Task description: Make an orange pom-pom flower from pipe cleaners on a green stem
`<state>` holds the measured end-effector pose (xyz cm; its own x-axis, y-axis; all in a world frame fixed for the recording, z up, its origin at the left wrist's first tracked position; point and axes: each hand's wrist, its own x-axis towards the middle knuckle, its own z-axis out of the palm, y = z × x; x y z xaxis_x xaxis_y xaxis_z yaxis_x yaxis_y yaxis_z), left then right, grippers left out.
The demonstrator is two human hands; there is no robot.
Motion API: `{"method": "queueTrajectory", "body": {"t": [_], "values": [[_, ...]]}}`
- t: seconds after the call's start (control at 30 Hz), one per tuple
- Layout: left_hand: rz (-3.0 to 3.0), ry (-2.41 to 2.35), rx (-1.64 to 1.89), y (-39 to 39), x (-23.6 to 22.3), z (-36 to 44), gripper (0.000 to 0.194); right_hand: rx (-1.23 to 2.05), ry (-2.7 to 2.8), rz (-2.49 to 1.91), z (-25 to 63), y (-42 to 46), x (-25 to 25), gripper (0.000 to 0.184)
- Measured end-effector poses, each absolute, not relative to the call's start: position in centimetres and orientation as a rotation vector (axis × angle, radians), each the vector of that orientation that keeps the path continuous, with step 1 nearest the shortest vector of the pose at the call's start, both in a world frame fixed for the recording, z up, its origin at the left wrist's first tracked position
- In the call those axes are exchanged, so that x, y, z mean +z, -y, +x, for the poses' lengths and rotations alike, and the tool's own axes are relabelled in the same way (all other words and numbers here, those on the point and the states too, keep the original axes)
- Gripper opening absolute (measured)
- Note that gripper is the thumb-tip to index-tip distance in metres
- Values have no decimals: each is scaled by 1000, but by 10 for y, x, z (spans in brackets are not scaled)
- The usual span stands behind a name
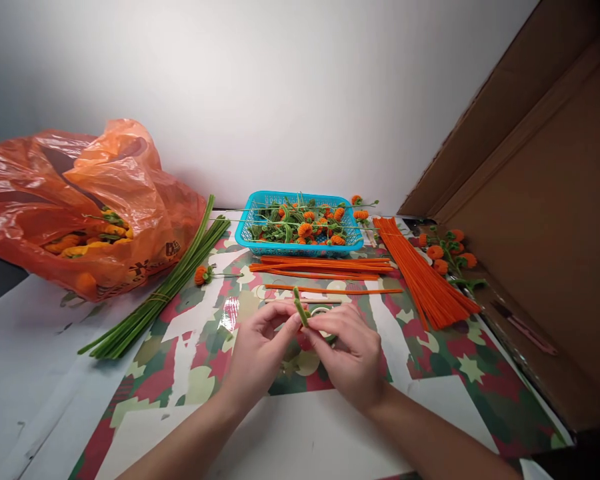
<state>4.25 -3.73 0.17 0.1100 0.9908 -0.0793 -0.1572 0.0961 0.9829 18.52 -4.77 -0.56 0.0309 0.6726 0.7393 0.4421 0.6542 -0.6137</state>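
Over the middle of the table, my left hand and my right hand meet fingertip to fingertip. Both pinch a short green pipe cleaner that looks folded and points up and away. A bit of orange shows by the fingertips, partly hidden. Behind the right fingers lies a roll of tape, mostly covered. Just beyond the hands, a single orange pipe cleaner and a thin pale stick lie crosswise. Farther back is a row of orange pipe cleaners.
A blue basket of orange pipe-cleaner flowers stands by the wall. Left are an orange plastic bag, a green pipe-cleaner bundle and one flower. Right are an orange bundle, several flowers, a cutter and cardboard.
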Motion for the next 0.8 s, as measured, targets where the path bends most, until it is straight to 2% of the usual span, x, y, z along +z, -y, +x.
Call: {"method": "queueTrajectory", "body": {"t": [0.4, 0.63, 0.8], "values": [[1125, -1047, 1186, 36, -1, 40, 2, 139, 1696, -964, 184, 47, -7, 20], [1227, -1047, 1164, 37, 1, 38, 15, 91, 1766, -983, 189, 47, -7, 20], [1218, -1066, 1197, 34, -3, 39, 14, 49, 1789, -977, 190, 46, -9, 21]]}}
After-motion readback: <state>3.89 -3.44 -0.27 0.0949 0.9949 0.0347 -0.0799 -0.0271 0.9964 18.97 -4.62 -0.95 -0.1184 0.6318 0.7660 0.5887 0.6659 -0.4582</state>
